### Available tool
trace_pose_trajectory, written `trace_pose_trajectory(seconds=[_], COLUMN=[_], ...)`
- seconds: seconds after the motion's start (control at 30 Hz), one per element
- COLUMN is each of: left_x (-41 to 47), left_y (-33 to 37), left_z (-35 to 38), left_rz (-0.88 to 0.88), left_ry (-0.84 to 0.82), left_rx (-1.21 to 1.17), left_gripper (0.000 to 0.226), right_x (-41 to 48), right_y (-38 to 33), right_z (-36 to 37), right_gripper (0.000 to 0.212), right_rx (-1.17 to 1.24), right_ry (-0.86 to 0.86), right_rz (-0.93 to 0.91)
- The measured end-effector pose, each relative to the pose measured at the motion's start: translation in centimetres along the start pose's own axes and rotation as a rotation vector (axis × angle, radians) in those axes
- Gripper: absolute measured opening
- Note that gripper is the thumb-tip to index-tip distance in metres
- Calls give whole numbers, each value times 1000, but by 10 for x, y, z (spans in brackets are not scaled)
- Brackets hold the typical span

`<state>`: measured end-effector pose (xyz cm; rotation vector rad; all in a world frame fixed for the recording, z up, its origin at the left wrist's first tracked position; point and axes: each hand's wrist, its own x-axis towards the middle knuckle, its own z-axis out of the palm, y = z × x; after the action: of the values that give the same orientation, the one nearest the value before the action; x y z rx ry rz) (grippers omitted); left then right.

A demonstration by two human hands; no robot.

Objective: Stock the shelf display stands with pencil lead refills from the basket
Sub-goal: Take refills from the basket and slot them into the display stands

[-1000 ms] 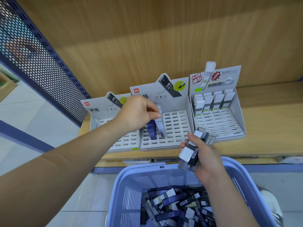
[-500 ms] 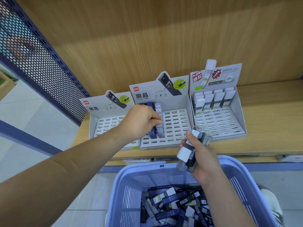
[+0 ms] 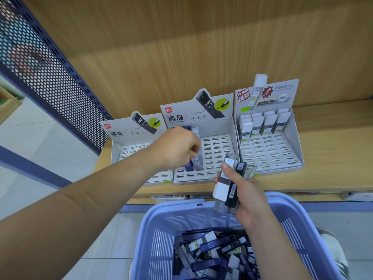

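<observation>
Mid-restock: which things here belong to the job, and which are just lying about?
Job: blue basket of loose refills; refill bundle the right hand holds; HB 0.7 refills the left hand grips in the middle stand; left stand; right stand.
Lying about: perforated panel; shoe.

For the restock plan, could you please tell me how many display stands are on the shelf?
3: left stand, partly behind the forearm; middle stand, where the left hand reaches; right stand, holding white-capped refills. None appears hidden.

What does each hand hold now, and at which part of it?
The right hand grips a bundle of refills around their middle. The left hand pinches a grey refill, standing in the middle stand, about mid-length.
</observation>
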<state>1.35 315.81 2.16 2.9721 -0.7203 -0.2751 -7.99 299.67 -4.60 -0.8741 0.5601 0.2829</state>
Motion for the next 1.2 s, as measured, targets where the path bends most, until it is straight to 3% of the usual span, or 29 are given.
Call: trace_pose_trajectory(seconds=[0.13, 0.43, 0.5, 0.6, 0.67, 0.73, 0.8, 0.93, 1.0, 1.13, 1.2], left_x=[0, 1, -2, -8, -12, -14, -14, -16, -14, -13, -14], left_y=[-1, 8, 17, 40, 53, 59, 58, 53, 50, 34, 28], left_z=[10, 14, 8, -1, 5, 12, 16, 13, 9, -5, -9], left_rz=[53, -43, -53, -128, -99, -91, -142, -239, -210, 16, 162], left_ry=[-26, 123, 141, -171, -295, -254, -214, -219, -138, 102, 220], left_rx=[94, -27, -181, -622, -573, -527, -635, -839, -749, -139, -26], left_gripper=[12, 8, 9, 25, 43, 50, 51, 33, 25, 15, 19], right_x=[0, -3, -3, -4, -5, -6, -6, -5, -3, -1, -2], right_y=[0, -1, -3, -6, -8, -9, -9, -8, -9, -18, -23], right_z=[0, 2, 2, 3, 5, 8, 9, 10, 8, -1, -3], right_gripper=[31, 42, 43, 39, 29, 22, 25, 35, 36, 43, 38], right_rx=[11, -7, -6, 0, 16, 49, 63, 61, 110, 209, 164], right_ry=[0, 11, 24, 50, 53, 45, 48, 81, 88, 27, -45], right_rz=[-4, 18, 16, 21, 20, -1, -24, -28, -23, 36, 64])
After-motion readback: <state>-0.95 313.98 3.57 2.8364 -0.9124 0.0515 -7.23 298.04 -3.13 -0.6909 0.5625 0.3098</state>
